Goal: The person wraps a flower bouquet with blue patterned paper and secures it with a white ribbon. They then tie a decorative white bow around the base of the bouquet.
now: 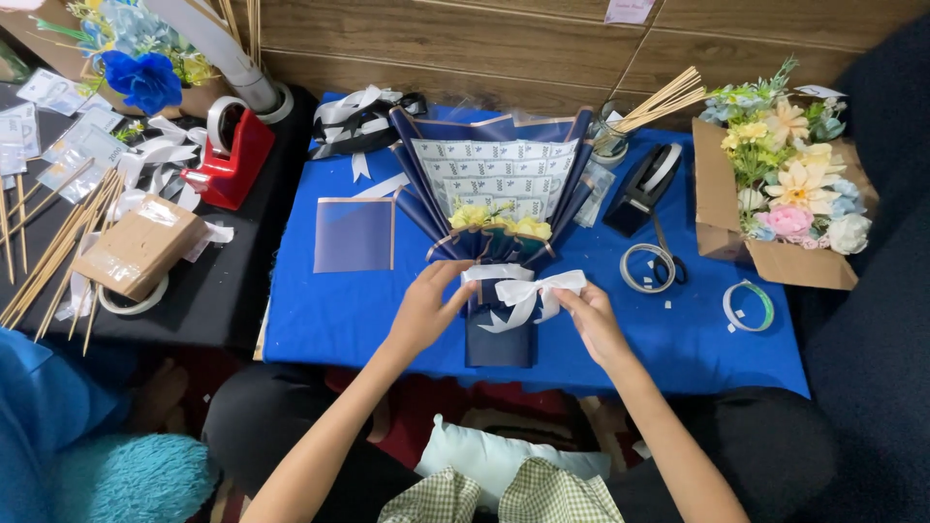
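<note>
Both hands pinch a white ribbon bow (528,293) at the neck of a navy-wrapped bouquet (496,208) lying on a blue table (329,310); left hand (423,308) grips the ribbon band, right hand (593,323) the bow's loop; beyond, a black tape dispenser (641,186) and boxed artificial flowers (787,194).

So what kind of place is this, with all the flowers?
Probably a small craft or florist workspace. The hands tie a white ribbon bow on a navy-wrapped bouquet; a box of artificial flowers and a red tape dispenser sit nearby.
</note>
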